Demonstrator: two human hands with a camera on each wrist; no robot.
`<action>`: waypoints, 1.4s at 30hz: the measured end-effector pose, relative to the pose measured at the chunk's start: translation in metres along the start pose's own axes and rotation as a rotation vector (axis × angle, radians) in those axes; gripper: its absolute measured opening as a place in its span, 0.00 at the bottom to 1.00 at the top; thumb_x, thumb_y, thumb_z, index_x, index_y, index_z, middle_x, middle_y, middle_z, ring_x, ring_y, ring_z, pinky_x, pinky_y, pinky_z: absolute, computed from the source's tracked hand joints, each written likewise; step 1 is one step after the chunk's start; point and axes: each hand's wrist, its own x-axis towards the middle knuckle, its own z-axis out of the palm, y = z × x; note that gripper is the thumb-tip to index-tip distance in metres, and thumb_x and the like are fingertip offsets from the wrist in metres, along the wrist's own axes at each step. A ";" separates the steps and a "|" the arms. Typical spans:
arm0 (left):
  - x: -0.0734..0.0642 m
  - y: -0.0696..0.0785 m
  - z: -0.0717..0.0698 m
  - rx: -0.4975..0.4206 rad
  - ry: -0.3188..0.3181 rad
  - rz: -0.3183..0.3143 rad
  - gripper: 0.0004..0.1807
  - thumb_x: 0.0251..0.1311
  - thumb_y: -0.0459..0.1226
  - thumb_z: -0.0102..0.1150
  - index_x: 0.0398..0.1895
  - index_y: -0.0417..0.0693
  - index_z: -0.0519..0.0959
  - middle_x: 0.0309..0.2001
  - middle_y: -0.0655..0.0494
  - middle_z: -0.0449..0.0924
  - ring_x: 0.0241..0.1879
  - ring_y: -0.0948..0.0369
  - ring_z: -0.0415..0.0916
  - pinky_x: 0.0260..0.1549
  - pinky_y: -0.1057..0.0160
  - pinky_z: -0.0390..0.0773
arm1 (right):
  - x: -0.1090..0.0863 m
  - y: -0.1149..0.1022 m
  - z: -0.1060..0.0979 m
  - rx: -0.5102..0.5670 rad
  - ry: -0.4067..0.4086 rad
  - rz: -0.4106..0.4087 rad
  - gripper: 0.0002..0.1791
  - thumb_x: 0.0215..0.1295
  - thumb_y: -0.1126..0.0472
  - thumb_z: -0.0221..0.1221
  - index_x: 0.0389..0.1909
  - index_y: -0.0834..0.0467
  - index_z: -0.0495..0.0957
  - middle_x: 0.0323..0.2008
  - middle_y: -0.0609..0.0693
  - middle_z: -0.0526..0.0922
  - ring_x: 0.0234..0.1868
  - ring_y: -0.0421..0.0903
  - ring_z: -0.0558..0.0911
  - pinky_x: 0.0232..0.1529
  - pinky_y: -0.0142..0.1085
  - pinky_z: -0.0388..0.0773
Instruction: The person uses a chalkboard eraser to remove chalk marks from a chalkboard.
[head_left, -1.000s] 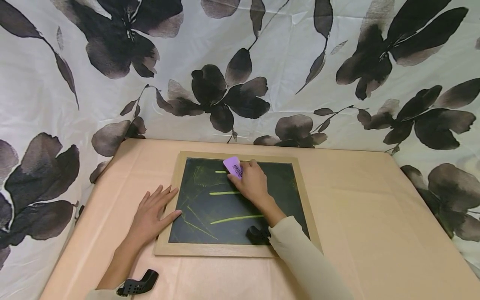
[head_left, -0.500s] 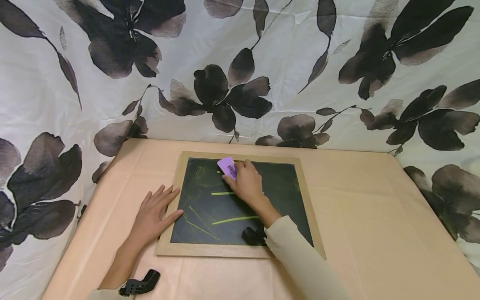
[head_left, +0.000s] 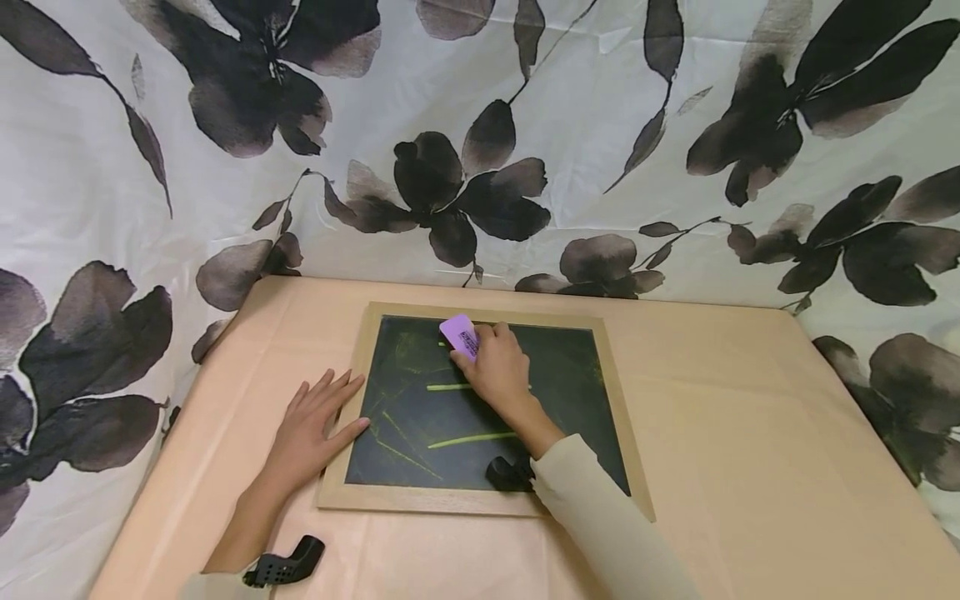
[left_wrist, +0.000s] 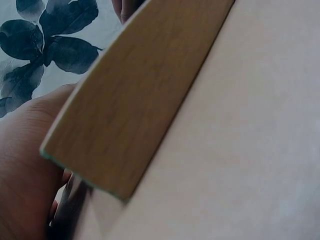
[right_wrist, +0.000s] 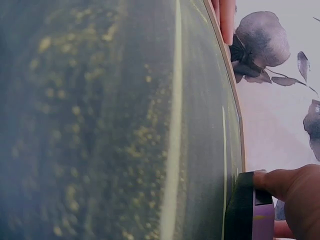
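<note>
Right hand is pinching a purple, round-cornered, dark-based eraser at the far end of a dark rectangular chalkboard with a pale wooden frame. Left hand is lying spread over the board's left edge. Yellow chalk lines are running across the board's middle, peach-coloured bench sitting underneath.

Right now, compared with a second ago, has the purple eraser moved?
Yes, left: in the head view, the purple eraser sits nearer the left side of the chalkboard frame.
</note>
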 end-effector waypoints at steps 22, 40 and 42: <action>0.001 0.001 0.001 0.000 0.001 0.004 0.36 0.59 0.53 0.61 0.70 0.53 0.66 0.68 0.46 0.64 0.70 0.45 0.51 0.68 0.42 0.41 | -0.003 0.027 -0.014 -0.028 0.009 0.052 0.33 0.55 0.41 0.66 0.57 0.57 0.77 0.42 0.55 0.75 0.37 0.50 0.76 0.33 0.52 0.78; 0.000 -0.001 0.000 0.004 -0.006 -0.002 0.36 0.59 0.53 0.61 0.70 0.54 0.66 0.68 0.46 0.64 0.71 0.46 0.50 0.68 0.43 0.41 | -0.006 0.053 -0.023 -0.028 0.034 0.040 0.33 0.55 0.41 0.66 0.55 0.59 0.78 0.41 0.57 0.76 0.35 0.52 0.77 0.31 0.53 0.78; 0.000 -0.001 0.000 0.004 -0.007 -0.004 0.36 0.59 0.53 0.61 0.70 0.54 0.66 0.68 0.46 0.64 0.71 0.46 0.50 0.68 0.43 0.41 | -0.007 0.057 -0.023 -0.027 0.038 0.043 0.33 0.55 0.41 0.66 0.55 0.59 0.78 0.41 0.58 0.77 0.35 0.52 0.77 0.31 0.53 0.78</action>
